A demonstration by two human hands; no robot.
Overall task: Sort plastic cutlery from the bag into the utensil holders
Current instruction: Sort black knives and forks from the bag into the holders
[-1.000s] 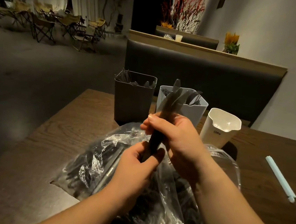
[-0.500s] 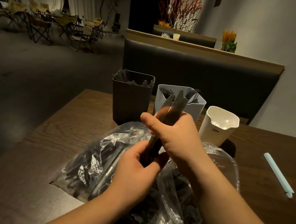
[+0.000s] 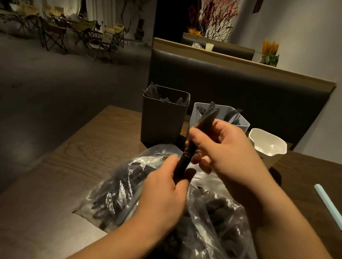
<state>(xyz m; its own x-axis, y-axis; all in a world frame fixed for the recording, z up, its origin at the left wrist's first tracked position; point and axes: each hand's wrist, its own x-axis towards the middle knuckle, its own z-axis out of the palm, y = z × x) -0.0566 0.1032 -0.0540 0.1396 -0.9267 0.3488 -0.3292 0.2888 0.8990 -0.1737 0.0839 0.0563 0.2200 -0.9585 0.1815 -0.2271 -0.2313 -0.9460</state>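
On the wooden table (image 3: 78, 161), above the bag (image 3: 209, 217), the left hand (image 3: 163, 194) grips the knives (image 3: 206, 120) by their handles and the right hand (image 3: 226, 152) clasps them midway. They stand nearly upright, with the blades up and leaning far-right before the grey holder (image 3: 241, 124).

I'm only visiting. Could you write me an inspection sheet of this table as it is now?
Surface: wooden table, dimly lit.
Job's things: clear bag of black cutlery lies on it; behind stand a dark holder and a grey holder, both with cutlery, and a white holder, no cutlery seen inside.
Clutter: pale blue stick lying at the right.
Grips: left hand grips the lower end of a bundle of black knives; right hand holds it higher up.
Cables: nothing seen.
Surroundings: dark booth seat behind the table; folding chairs far left.
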